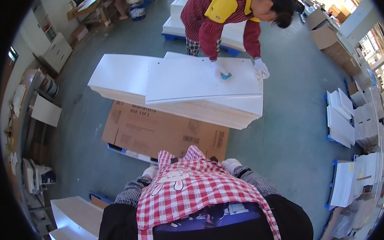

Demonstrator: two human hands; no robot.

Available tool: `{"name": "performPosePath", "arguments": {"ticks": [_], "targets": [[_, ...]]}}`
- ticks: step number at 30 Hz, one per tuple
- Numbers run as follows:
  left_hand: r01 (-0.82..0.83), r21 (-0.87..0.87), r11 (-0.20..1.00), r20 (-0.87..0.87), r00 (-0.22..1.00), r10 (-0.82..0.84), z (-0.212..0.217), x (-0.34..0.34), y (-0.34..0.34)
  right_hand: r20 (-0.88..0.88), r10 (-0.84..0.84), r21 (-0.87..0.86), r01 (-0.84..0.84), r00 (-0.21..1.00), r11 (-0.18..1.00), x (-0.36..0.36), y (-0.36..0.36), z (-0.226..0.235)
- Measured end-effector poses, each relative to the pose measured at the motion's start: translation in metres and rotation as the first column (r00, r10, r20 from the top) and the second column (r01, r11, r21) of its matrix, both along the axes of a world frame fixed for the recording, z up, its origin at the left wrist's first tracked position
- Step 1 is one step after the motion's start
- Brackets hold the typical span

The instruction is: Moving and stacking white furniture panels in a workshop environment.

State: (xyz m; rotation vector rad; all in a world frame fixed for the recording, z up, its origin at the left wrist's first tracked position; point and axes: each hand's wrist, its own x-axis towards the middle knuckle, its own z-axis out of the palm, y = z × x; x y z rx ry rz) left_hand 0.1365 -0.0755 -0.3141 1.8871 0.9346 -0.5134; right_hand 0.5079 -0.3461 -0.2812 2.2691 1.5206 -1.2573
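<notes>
My left hand (pixel 150 172) is in a white glove beside the left edge of my red-and-white checked apron (pixel 188 181), which covers most of its fingers. To the right of the apron is my right hand (pixel 231 165), also gloved in white, its fingers too small and partly covered to read. Both hands are low, near the close edge of a flat brown cardboard box (pixel 156 129). Beyond the box lies a stack of white panels (pixel 194 80), the top one turned slightly askew. Across it, a co-worker's gloved hand presses a small blue object (pixel 226 76) on the top panel.
The co-worker (pixel 222 16) leans over the far side of the panels, other hand (pixel 261 69) at their right end. Behind stands another white stack (pixel 175 26) on a blue pallet. Panel stacks (pixel 342 114) line the right; white boards (pixel 76 218) lie at lower left.
</notes>
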Motion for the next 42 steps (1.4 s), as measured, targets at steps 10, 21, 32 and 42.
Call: {"name": "performPosePath", "arguments": {"ticks": [10, 21, 32, 42], "targets": [[-0.174, -0.068, 0.982, -0.175, 0.971, 0.16, 0.015, -0.001, -0.002, -0.047, -0.058, 0.01, 0.059, 0.997, 0.998, 0.0, 0.026, -0.004], [-0.167, -0.029, 0.986, -0.2, 0.967, 0.157, -0.003, -0.008, -0.006, 0.002, -0.011, 0.06, 0.011, 1.0, 0.998, -0.005, 0.02, 0.007], [-0.157, -0.019, 0.987, -0.246, 0.958, 0.148, 0.064, 0.013, -0.023, -0.036, -0.037, -0.029, 0.036, 0.999, 0.999, -0.01, -0.007, -0.012], [-0.179, -0.051, 0.982, -0.225, 0.96, 0.164, 0.055, 0.005, -0.038, -0.047, 0.018, 0.019, -0.017, 0.999, 1.0, -0.012, -0.014, 0.001]]}}
